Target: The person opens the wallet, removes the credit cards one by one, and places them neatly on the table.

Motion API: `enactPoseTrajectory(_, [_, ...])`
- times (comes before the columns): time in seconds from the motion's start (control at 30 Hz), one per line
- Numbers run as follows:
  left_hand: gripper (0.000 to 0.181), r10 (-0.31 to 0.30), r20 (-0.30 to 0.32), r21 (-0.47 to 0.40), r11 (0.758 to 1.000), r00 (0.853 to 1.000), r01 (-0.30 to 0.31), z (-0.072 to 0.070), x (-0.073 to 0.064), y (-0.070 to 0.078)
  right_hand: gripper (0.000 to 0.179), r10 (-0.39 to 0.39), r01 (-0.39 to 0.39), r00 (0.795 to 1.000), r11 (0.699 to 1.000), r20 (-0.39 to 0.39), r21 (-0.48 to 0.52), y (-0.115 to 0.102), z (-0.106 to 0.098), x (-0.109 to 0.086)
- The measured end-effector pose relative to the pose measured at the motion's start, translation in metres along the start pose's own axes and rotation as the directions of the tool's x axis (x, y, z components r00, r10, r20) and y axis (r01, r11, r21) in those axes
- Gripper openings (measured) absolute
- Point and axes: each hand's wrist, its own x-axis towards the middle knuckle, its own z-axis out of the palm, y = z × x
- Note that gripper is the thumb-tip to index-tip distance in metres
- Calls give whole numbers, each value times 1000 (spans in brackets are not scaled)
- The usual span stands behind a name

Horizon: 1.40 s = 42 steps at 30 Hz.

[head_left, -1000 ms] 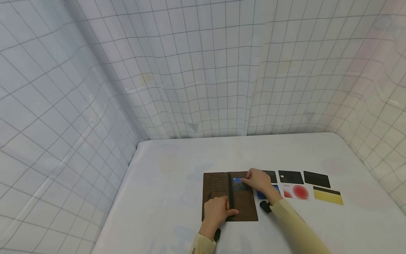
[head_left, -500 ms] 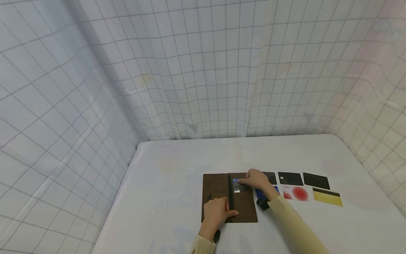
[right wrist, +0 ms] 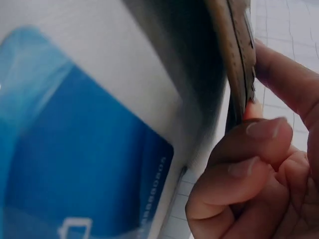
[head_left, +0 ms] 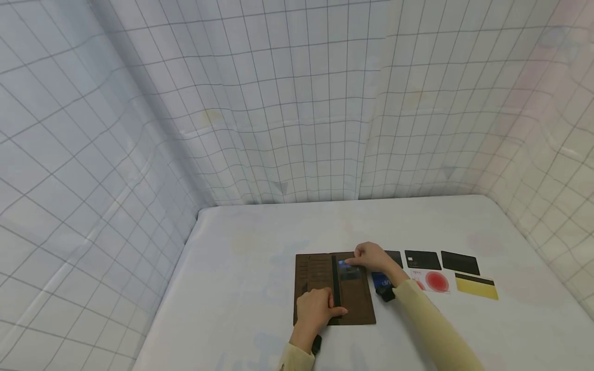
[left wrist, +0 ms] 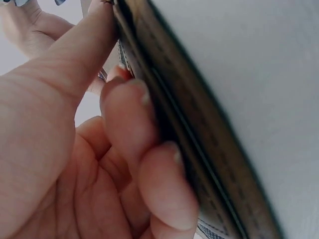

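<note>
In the head view, the open brown wallet is laid flat on the white surface, and a partly blue card is set in the far part of its right half. The card is overlapped by the thumb of the right hand, the nearer hand by far; from that thumb it is spread towards the wallet's dark central strip. Its long axis seems to be aligned across the wallet (one end is hidden). The wallet's near edge is held by the left hand, apart from the card.

In the left wrist view, that edge is seen gripped between thumb and curled fingers.

In the right wrist view, the wallet's edge is likewise pinched; whether the card is caught too cannot be told. The large blue card there is probably the loose blue card right of the wallet.
</note>
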Motion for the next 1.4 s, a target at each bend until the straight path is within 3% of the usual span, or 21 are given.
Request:
enactPoseTrajectory(0.3, [46, -15, 13, 0, 1000, 1000, 15, -1, 2, 2, 26, 57, -57, 998, 996, 5, 72, 2, -1, 0])
enactPoseTrajectory(0.73, [45, -17, 16, 6, 1000, 1000, 17, -4, 4, 3, 51, 92, -95, 995, 993, -46, -64, -8, 3, 0])
enactPoseTrajectory(1.07, [46, -1, 3, 9, 1000, 1000, 1, 0, 1, 3, 41, 180, -197, 969, 976, -166, -91, -4, 13, 2])
enactPoseTrajectory(1.27, [46, -6, 4, 2, 1000, 1000, 6, 1, -1, 2, 30, 128, -150, 974, 983, -189, -106, -6, 17, 0])
enactPoseTrajectory(1.4, [46, -12, 2, 10, 1000, 1000, 12, 0, -2, 1, 25, 97, -115, 982, 987, -165, -108, -7, 14, -1])
